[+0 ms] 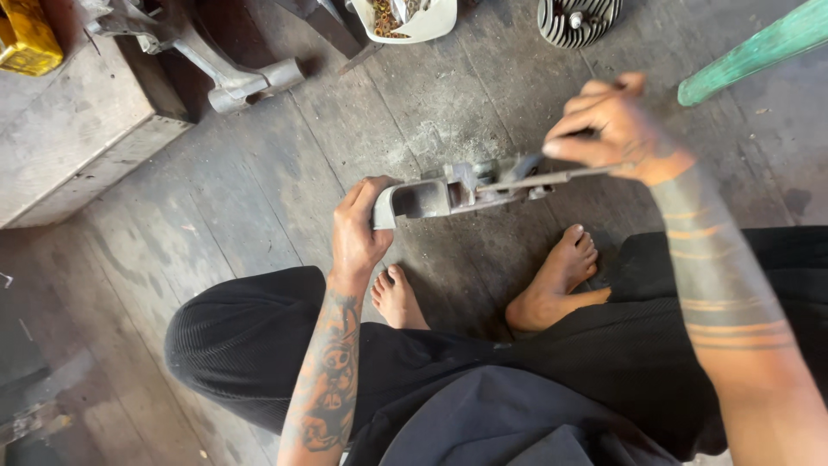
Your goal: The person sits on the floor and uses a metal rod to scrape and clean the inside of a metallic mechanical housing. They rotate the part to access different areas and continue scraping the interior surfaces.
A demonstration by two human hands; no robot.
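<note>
Feet (pixel 552 280), bare on the plank floor (pixel 259 198), sit just below the grey metal casting (pixel 457 192), held up between both hands. Left hand (pixel 358 229) wraps the casting's rounded left end; right hand (pixel 612 129) is closed on a thin dark tool (pixel 526 164) at its right end. It looks rigid, fairly heavy, sharp-edged; best gripped by the ends. Beyond it lie a white bowl (pixel 423 24) and finned cylinder (pixel 576 19)

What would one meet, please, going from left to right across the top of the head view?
Yellow container → grey metal bracket arm → white bowl of small parts → finned metal cylinder → green post.
</note>
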